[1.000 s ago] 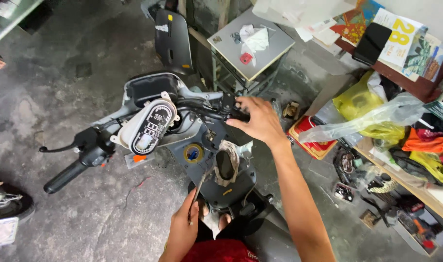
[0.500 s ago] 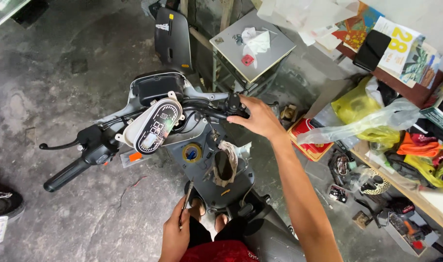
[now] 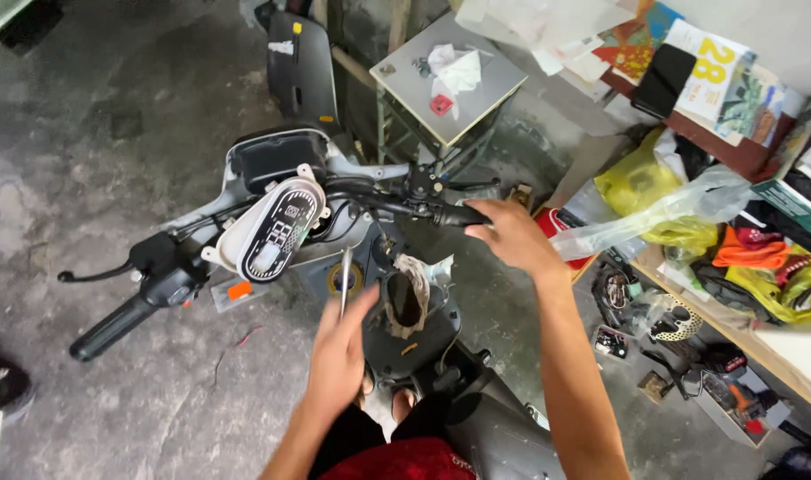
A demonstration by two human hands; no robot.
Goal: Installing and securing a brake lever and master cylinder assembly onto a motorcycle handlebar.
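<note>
**Scooter front end, both hands engaged**

Your right hand (image 3: 516,238) is wrapped around the right handlebar grip (image 3: 454,216). Your left hand (image 3: 339,356) has its fingers closed on a slim metal tool (image 3: 345,277), tip raised just below the oval instrument display (image 3: 276,233). The scooter (image 3: 396,329) stands on the concrete floor (image 3: 85,133).

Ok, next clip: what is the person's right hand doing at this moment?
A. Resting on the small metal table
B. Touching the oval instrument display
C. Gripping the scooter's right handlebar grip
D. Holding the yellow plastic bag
C: the right hand is closed around the end of the black right handlebar grip, while the left hand holds a thin metal tool upright near the steering column.
</note>
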